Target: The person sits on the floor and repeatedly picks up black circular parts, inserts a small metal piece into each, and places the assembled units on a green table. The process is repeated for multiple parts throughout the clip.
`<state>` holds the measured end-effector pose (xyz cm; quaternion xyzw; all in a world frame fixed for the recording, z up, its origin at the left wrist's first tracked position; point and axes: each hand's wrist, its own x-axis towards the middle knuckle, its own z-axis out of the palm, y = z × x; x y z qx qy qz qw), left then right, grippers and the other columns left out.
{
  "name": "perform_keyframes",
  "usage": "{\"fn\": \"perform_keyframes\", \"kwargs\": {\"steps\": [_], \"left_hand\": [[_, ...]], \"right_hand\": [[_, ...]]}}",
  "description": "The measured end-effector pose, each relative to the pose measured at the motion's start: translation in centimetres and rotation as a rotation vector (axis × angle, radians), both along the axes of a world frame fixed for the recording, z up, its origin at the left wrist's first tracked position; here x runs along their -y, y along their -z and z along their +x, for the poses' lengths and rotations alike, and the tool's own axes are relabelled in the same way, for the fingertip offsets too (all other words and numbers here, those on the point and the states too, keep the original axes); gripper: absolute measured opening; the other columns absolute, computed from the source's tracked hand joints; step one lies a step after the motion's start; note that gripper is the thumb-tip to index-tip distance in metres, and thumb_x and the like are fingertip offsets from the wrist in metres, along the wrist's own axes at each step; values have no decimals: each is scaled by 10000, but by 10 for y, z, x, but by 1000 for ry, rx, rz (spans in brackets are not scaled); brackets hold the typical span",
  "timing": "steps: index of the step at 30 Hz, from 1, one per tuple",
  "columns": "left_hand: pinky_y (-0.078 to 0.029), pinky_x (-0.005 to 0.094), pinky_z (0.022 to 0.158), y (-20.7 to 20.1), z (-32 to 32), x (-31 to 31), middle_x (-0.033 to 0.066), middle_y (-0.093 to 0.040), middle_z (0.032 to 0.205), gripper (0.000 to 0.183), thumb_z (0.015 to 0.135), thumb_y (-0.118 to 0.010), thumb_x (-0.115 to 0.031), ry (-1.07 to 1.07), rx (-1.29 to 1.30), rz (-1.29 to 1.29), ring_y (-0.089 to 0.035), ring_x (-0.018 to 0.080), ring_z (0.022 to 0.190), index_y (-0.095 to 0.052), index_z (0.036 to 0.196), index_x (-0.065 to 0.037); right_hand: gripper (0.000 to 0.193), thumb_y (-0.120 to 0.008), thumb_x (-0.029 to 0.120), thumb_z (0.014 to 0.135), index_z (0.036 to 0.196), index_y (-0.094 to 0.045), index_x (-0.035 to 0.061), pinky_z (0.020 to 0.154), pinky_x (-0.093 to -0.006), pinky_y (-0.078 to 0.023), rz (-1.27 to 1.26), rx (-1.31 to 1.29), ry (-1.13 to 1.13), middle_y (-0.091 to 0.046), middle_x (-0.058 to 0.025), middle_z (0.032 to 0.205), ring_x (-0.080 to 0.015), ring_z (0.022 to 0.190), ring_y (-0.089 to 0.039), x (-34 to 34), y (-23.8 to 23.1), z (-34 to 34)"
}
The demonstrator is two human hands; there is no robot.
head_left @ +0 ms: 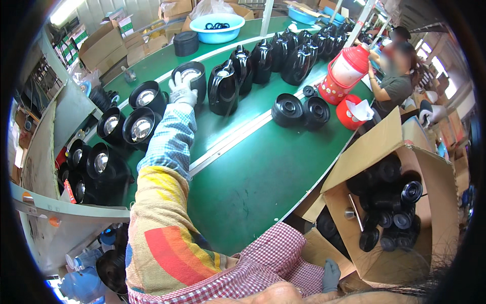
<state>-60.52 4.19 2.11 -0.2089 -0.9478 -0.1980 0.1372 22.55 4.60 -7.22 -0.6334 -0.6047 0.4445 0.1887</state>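
My left hand (183, 92), in a pale work glove, reaches forward over the green belt. Its fingers curl over the rim of an upturned black jug (200, 83), whose round silver inside shows at the top. Right of it, a row of upright black jugs (223, 93) with handles runs away along the belt. To the left are several more upturned black jugs (142, 129) with silver middles. Low at the right, my right hand (331, 276) in a grey glove hangs beside the cardboard, touching none of the jugs; its fingers show too little to read.
Black round parts (287, 110) sit on the belt (243, 187). A red-and-white container (344, 73) and a red bucket (349, 119) stand near a person (395, 81) at right. An open carton (435, 202) holds black parts. Across the belt is a blue basin (217, 34).
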Motion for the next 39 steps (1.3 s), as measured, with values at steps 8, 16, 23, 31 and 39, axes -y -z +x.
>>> {"fn": "perform_keyframes", "kwargs": {"steps": [8, 16, 23, 31, 39], "left_hand": [[-407, 467, 1128, -100, 28, 39, 151, -473, 1501, 380, 699, -783, -119, 218, -428, 245, -396, 449, 1389, -673, 1061, -90], [-458, 417, 1057, -216, 269, 94, 214, -568, 1391, 321, 650, -804, -22, 1120, 66, 370, -556, 361, 1291, -625, 915, -33], [-356, 425, 1150, -113, 441, 59, 241, -361, 1577, 377, 564, -800, 77, 2122, 911, 312, -399, 374, 1447, -647, 874, -73], [-326, 459, 1188, 7, 577, 20, 211, -397, 1570, 355, 558, -554, 158, 2029, 2108, -131, -376, 334, 1463, -654, 860, 1], [-330, 384, 1192, 22, 584, 23, 163, -534, 1456, 506, 827, -508, 91, 1501, 1966, -274, -474, 275, 1384, -601, 1322, 35]], "right_hand": [[244, -600, 91, 974, 1151, -694, -49, 930, -317, -516, 112, -98, -52, -697, -131, 1122, -218, 1055, -653, 9, -8, 10], [260, -594, 83, 972, 1187, -684, -33, 996, -344, -492, 365, -209, -163, -692, -168, 1177, -277, 1118, -647, 22, -91, -20], [899, -871, 118, 701, 1492, -451, 44, 1176, -428, -351, 744, -41, -539, -390, -196, 1564, -382, 1416, -418, 59, -207, -17], [436, -851, 181, 586, 981, -700, 76, 967, -469, -504, 1021, -3, -835, -624, -121, 1129, -372, 1170, -573, 112, -160, 51], [401, -919, 305, 593, 831, -689, 79, 1029, -415, -461, 635, -27, -431, -639, -76, 1082, -314, 1201, -541, 127, -73, 58]]}}
